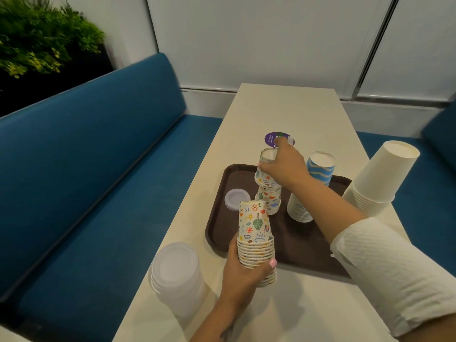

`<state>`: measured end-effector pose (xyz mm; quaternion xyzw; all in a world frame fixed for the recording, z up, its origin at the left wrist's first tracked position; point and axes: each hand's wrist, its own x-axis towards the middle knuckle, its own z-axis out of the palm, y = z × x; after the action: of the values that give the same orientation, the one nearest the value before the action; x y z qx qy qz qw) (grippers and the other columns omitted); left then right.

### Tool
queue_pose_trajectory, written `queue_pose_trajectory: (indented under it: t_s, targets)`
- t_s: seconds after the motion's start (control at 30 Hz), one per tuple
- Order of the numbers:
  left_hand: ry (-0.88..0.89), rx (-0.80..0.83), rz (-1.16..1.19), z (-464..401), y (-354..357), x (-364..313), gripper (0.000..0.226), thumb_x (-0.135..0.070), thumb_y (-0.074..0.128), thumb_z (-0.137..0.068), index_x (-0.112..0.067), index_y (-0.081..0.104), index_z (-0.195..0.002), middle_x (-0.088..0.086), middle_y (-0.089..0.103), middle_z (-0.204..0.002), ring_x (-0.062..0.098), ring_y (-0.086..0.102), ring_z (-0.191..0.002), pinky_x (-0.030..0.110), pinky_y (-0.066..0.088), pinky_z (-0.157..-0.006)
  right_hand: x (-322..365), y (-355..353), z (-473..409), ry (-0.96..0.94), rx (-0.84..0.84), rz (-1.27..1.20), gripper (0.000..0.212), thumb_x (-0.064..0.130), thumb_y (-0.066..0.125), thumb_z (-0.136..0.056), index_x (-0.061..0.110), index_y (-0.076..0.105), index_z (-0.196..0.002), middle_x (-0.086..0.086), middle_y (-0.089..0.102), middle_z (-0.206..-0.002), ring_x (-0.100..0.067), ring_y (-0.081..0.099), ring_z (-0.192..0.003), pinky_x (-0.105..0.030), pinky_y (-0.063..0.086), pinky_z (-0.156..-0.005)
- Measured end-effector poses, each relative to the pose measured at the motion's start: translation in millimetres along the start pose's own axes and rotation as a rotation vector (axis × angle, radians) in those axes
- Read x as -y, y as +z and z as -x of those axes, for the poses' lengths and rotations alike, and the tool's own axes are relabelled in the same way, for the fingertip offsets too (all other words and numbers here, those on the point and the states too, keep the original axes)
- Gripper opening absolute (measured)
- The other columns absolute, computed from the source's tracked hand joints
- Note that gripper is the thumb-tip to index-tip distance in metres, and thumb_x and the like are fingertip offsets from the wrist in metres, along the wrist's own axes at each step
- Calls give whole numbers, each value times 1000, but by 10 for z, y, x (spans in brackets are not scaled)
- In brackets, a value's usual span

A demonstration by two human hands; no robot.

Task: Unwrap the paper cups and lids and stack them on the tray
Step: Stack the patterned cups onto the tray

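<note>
A brown tray lies on the cream table. My left hand grips an upside-down stack of patterned paper cups above the tray's near edge. My right hand holds a few patterned cups just above a short patterned stack standing on the tray. A stack of white cups topped by a blue-wave cup stands on the tray to the right. A single white lid lies on the tray's left side.
A stack of translucent lids sits on the table at the near left. A tall stack of plain white cups stands at the right edge. A purple round sticker lies beyond the tray. Blue benches flank the table.
</note>
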<state>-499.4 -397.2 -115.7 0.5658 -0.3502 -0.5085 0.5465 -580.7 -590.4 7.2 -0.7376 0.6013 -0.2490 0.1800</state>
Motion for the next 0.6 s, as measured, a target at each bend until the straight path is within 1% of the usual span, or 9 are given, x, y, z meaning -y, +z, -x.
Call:
queue_pose_trajectory:
  t_s: [0.07, 0.13, 0.2, 0.33, 0.43, 0.53, 0.6]
  targets:
    - [6, -7, 0, -9, -12, 5, 87, -42, 85, -47, -30, 46, -124, -14, 67, -110, 5, 66, -99, 20, 55, -77, -54, 85, 1, 1, 18, 23, 69, 31, 69, -83, 11, 34, -139, -15, 49, -134, -33, 52, -116, -37, 45, -88]
    - [13, -7, -2, -14, -23, 10, 87, -41, 85, -47, -30, 47, -124, -12, 68, -110, 7, 67, -100, 23, 56, -81, -107, 162, 11, 17, 53, 45, 67, 32, 69, -84, 10, 35, -138, -15, 49, -133, -33, 52, -117, -38, 44, -90]
    - [21, -7, -2, -14, -33, 13, 85, -40, 85, -48, -30, 47, -123, -13, 69, -110, 9, 67, -100, 24, 55, -82, -161, 243, 30, 36, 101, 68, 65, 32, 69, -84, 9, 36, -136, -16, 49, -131, -32, 52, -115, -38, 45, -88]
    - [22, -1, -4, -17, -33, 13, 81, -36, 85, -51, -31, 47, -122, -19, 69, -108, 7, 67, -100, 20, 54, -79, -263, 401, 88, 64, 176, 101, 58, 28, 70, -84, 9, 38, -130, -15, 50, -127, -31, 54, -110, -36, 47, -84]
    - [21, -3, -7, -25, -34, 3, 76, -32, 84, -54, -30, 47, -121, -24, 68, -104, 3, 67, -97, 16, 53, -76, -299, 452, 96, 100, 198, 100, 61, 27, 72, -82, 12, 37, -130, -14, 50, -129, -30, 54, -112, -36, 49, -85]
    - [19, -3, 1, -28, -29, -21, 81, -38, 83, -50, -30, 47, -122, -23, 68, -104, 3, 67, -96, 17, 53, -75, -277, 412, 102, 102, 238, 139, 69, 30, 75, -80, 12, 36, -133, -13, 49, -132, -30, 53, -116, -38, 48, -89]
    - [24, -1, -1, -28, -17, -42, 82, -39, 83, -49, -30, 48, -122, -21, 69, -104, 3, 67, -96, 17, 53, -76, -233, 332, 124, 70, 231, 149, 70, 34, 71, -83, 11, 34, -138, -12, 44, -139, -30, 49, -122, -38, 45, -94]
